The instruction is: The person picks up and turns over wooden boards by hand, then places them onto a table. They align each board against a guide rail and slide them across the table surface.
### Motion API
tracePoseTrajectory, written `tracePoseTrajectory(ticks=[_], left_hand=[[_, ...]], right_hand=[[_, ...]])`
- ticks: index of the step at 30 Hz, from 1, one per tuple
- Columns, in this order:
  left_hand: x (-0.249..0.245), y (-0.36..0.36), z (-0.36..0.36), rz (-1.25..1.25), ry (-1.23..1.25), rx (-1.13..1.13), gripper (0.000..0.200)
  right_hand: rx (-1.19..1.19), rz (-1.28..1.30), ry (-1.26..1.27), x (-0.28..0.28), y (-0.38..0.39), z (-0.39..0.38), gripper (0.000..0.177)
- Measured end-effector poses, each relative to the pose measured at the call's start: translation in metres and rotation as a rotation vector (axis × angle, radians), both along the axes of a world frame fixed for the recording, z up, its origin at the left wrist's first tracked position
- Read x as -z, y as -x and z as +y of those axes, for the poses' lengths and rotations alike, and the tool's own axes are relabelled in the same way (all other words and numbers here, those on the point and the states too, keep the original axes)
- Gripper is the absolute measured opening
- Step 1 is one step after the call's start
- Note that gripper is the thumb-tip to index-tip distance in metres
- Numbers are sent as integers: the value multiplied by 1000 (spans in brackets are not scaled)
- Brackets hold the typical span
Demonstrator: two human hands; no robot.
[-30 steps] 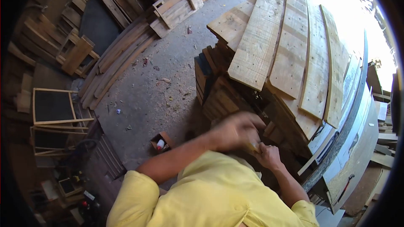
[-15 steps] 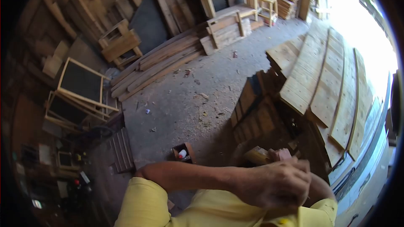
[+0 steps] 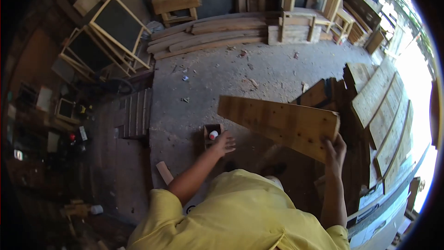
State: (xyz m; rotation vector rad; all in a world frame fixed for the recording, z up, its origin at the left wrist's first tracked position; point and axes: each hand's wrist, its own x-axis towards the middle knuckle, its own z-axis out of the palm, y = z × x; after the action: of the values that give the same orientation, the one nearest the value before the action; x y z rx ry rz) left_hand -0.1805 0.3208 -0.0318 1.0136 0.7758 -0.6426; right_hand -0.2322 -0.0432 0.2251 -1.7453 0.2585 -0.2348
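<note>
Left hand (image 3: 224, 143), 11 o'clock: no longer crossing by the right; fingers now spreading loosely, no held thing showing, beside the open box (image 3: 214, 127) with its white bottle (image 3: 213, 135). Right hand (image 3: 336, 149), 2 o'clock: I am pinching the board (image 3: 280, 122), slanting across 1 o'clock, so one hand is supporting it. Beyond, 2 o'clock: stacked planks (image 3: 386, 120) are lying.

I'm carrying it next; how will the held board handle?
The board looks stiff: it spans straight, held near one end by the right hand. That long overhang may make it tip. Flat faces suggest little rolling.
</note>
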Motion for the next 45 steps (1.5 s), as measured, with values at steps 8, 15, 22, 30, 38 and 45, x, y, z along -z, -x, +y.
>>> tracePoseTrajectory(ticks=[8, 15, 22, 30, 38, 45], left_hand=[[-174, -57, -3, -539, 526, -455, 70], [-203, -58, 14, -730, 613, -539, 65], [-139, -108, 56, -1129, 972, -261, 55], [-217, -83, 36, -1304, 989, -353, 37], [-243, -69, 25, -1044, 991, -404, 56], [-239, -79, -16, -904, 1014, -237, 64]], right_hand=[[-98, -70, -483, 40, 25, -13, 36], [-280, 22, -423, 134, 32, -17, 36], [-292, -77, 98, 104, 29, 27, 45], [-213, -547, 749, 94, 27, 46, 37], [-271, -500, 766, 97, 30, 31, 33], [-230, -240, 768, 64, 19, 40, 44]])
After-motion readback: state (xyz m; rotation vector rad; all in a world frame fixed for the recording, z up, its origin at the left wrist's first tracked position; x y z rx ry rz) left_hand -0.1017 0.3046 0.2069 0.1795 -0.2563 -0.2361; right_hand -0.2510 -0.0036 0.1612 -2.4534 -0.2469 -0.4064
